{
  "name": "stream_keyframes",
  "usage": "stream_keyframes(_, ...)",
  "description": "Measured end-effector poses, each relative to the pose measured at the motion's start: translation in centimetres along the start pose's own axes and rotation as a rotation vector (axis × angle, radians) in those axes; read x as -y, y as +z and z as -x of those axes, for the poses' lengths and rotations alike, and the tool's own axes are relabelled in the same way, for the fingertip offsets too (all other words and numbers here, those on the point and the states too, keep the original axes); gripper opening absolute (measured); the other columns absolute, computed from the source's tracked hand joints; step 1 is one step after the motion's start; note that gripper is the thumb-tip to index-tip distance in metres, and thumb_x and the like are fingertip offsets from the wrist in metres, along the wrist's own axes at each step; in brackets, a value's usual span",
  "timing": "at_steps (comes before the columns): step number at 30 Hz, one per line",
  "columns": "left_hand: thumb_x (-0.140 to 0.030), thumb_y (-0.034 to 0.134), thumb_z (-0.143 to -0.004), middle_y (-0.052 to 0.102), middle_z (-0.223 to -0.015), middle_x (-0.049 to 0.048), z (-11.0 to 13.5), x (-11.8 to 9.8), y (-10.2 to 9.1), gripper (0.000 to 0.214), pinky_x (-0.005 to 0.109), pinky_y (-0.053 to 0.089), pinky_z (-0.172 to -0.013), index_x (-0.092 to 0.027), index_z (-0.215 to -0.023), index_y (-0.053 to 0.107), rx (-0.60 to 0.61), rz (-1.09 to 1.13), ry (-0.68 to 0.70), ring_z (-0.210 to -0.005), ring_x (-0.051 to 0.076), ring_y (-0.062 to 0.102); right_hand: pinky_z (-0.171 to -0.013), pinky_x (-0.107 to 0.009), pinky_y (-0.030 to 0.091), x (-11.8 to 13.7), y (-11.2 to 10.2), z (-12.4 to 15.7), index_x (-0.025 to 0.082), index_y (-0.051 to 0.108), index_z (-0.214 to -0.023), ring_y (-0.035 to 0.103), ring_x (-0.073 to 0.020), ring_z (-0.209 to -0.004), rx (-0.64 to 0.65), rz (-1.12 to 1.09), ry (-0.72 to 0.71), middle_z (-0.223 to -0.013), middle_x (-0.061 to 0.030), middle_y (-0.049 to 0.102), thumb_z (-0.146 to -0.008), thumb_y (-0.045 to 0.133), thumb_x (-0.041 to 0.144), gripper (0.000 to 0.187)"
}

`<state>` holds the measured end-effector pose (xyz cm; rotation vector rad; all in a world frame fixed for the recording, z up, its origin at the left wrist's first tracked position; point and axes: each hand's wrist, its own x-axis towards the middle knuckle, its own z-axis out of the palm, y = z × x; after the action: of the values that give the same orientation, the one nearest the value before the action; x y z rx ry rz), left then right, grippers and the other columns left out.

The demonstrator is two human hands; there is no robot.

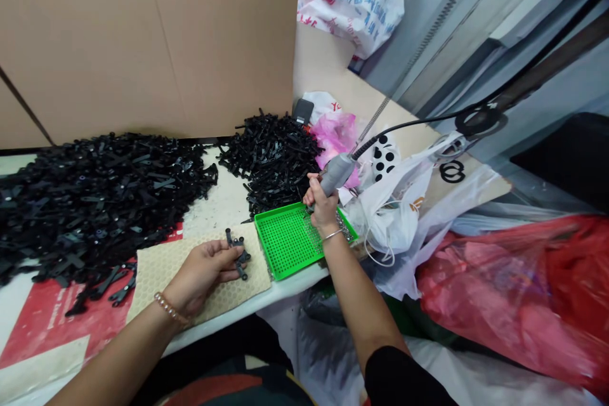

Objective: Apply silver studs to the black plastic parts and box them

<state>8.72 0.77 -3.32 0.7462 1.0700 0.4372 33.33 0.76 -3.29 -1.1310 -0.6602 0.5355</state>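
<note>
My left hand (209, 266) is closed on a few small black plastic parts (239, 254), held just over a beige textured mat (157, 273). In my right hand (322, 206) is a grey electric screwdriver (339, 172), its cable leading up to the right and its tip pointing down. That hand is over the right part of a green perforated tray (285, 241). Small shiny screws (341, 228) lie in the tray's right end, partly covered by my right hand and wrist.
A large heap of black plastic parts (104, 196) spreads along the left, and a smaller heap (276, 155) lies behind the tray. Cardboard (152, 38) stands at the back. Plastic bags (399, 209), a coiled spring (375, 120) and a red bag (514, 292) are on the right.
</note>
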Motion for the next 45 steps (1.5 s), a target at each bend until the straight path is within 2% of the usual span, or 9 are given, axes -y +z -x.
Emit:
stream_keyframes(8, -0.009, 0.071, -0.074, 0.070, -0.067, 0.0064, -0.3, 0.2, 0.0, 0.008, 0.022, 0.057, -0.058, -0.011, -0.069, 0.066, -0.009, 0.008, 0.010, -0.060, 0.014, 0.067, -0.040, -0.021, 0.031, -0.1, -0.1, 0.1, 0.018, 0.063, -0.087, 0.034, -0.0060, -0.036, 0.024, 0.022, -0.002, -0.041, 0.0113, 0.040, -0.068, 0.070, 0.044, 0.033)
stream_keyframes(16, -0.007, 0.064, -0.081, 0.071, -0.069, 0.0076, -0.4, 0.1, 0.3, 0.009, 0.020, 0.057, -0.056, -0.010, -0.073, 0.065, -0.032, 0.003, -0.003, -0.060, 0.013, 0.068, -0.040, -0.021, 0.031, -0.1, 0.1, 0.2, 0.017, 0.063, -0.085, 0.034, -0.0056, -0.036, 0.029, 0.025, 0.011, -0.041, 0.0110, 0.041, -0.067, 0.071, 0.041, 0.031)
stream_keyframes(31, -0.006, 0.064, -0.080, 0.071, -0.068, 0.0075, -0.3, 0.0, 0.4, 0.010, 0.022, 0.058, -0.059, -0.010, -0.071, 0.065, -0.017, 0.026, -0.004, -0.059, 0.013, 0.067, -0.040, -0.022, 0.033, -0.3, -0.1, 0.1, 0.018, 0.064, -0.087, 0.035, -0.0064, -0.037, 0.044, 0.056, -0.004, -0.044, 0.0104, 0.042, -0.068, 0.070, 0.041, 0.030)
stream_keyframes(38, -0.006, 0.065, -0.079, 0.071, -0.067, 0.0068, -0.2, 0.0, 0.4, 0.011, 0.021, 0.057, -0.057, -0.011, -0.069, 0.065, -0.020, 0.025, -0.007, -0.060, 0.013, 0.067, -0.041, -0.022, 0.033, -0.5, 0.0, 0.3, 0.018, 0.059, -0.076, 0.036, -0.0058, -0.037, 0.035, 0.073, 0.000, -0.044, 0.0100, 0.043, -0.065, 0.073, 0.043, 0.030)
stream_keyframes(41, -0.007, 0.067, -0.078, 0.072, -0.068, 0.0069, -0.3, 0.1, 0.4, 0.011, 0.020, 0.056, -0.056, -0.011, -0.068, 0.064, -0.024, 0.026, 0.000, -0.060, 0.013, 0.067, -0.041, -0.021, 0.032, 0.0, 0.1, 0.2, 0.017, 0.061, -0.083, 0.035, -0.0057, -0.037, 0.019, 0.041, -0.001, -0.043, 0.0108, 0.042, -0.064, 0.073, 0.042, 0.034)
stream_keyframes(45, -0.009, 0.070, -0.075, 0.071, -0.068, 0.0075, -0.4, 0.3, 0.3, 0.007, 0.022, 0.056, -0.056, -0.010, -0.070, 0.064, -0.014, 0.027, 0.018, -0.059, 0.013, 0.066, -0.043, -0.020, 0.033, 2.1, 1.2, 1.4, 0.020, 0.060, -0.094, 0.032, -0.0051, -0.037, -0.015, -0.093, 0.001, -0.043, 0.0132, 0.035, -0.069, 0.070, 0.045, 0.037)
